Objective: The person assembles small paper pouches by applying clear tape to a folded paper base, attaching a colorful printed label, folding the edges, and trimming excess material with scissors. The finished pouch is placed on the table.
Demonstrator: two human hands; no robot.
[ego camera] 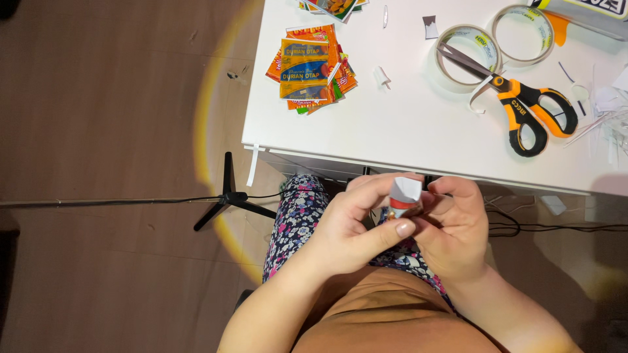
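Observation:
Both my hands meet just below the near edge of the white table [405, 124], over my lap. My left hand [353, 225] and my right hand [454, 229] pinch a small folded piece of wrapper [405, 196], white on top with a red band below. My left thumb presses under it. My fingers hide the lower part of the piece.
On the table lie a stack of orange and yellow snack wrappers [309, 67], orange-and-black scissors [523, 104] resting across two tape rolls [468, 52], a glue bottle [589, 13] and paper scraps [611, 114]. A black tripod stand [229, 196] and cables sit on the brown floor.

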